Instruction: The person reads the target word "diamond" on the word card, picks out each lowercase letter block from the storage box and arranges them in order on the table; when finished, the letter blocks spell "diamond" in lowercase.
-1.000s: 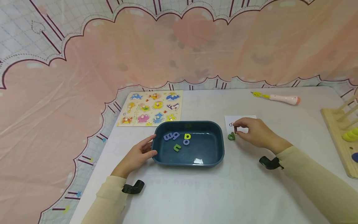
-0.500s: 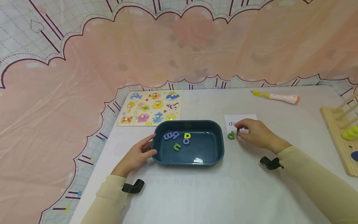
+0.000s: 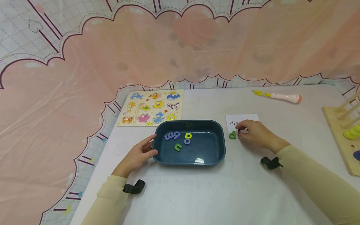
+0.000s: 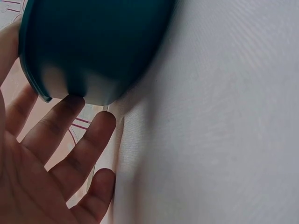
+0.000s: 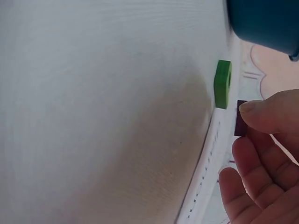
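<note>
Dark maroon, the small flat-sided piece (image 5: 240, 119) is pinched between the thumb and fingers of the person's right hand (image 3: 257, 133); it shows only edge-on to me, so I can't make out its face. It is held low over the table, just beside a chunky green letter d (image 3: 232, 135), near a white paper card (image 3: 233, 117) on which I can read "dia" before the hand covers the rest. Across from it, the left hand (image 3: 137, 155) grasps nothing — its fingers, extended, rest against the left end of a deep blue, round-cornered tray (image 3: 209, 148). Inside lie purple, yellow and green letters (image 3: 178, 147). Farther off are a cream puzzle board with sea animals (image 3: 166, 103), a pink-and-yellow pen-like tool (image 3: 285, 98) and — at the far right — a pale wooden pegged board (image 3: 336, 134).
</note>
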Motion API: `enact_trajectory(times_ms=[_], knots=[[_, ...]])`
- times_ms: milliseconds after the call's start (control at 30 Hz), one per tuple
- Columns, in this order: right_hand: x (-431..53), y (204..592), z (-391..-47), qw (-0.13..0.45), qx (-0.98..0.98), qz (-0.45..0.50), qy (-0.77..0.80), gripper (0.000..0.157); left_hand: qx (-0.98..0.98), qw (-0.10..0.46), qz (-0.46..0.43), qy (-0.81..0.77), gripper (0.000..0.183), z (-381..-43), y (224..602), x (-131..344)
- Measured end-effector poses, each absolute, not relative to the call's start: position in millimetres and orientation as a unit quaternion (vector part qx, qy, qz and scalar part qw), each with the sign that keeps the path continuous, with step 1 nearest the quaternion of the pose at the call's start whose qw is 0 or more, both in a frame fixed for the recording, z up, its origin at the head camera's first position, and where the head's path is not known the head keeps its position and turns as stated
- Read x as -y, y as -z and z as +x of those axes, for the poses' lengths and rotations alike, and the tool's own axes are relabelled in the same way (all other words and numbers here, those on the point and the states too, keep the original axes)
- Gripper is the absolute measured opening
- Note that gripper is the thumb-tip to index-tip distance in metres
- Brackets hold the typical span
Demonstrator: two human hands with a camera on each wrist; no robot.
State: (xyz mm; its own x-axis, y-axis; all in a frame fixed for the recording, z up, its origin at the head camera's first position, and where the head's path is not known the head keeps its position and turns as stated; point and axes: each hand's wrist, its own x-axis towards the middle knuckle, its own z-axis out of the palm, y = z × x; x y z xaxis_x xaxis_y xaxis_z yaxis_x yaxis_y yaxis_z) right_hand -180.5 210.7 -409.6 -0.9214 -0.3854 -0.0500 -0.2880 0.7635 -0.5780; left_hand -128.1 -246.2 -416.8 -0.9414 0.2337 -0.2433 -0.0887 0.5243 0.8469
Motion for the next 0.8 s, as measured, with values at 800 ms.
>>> enact_trajectory(times_ms=[800], knots=[[-211,421,-184,0.076,-0.935,-0.205,0.278,0.024,-0.858,0.165,0.042,-0.485,0.071,-128,418,247]])
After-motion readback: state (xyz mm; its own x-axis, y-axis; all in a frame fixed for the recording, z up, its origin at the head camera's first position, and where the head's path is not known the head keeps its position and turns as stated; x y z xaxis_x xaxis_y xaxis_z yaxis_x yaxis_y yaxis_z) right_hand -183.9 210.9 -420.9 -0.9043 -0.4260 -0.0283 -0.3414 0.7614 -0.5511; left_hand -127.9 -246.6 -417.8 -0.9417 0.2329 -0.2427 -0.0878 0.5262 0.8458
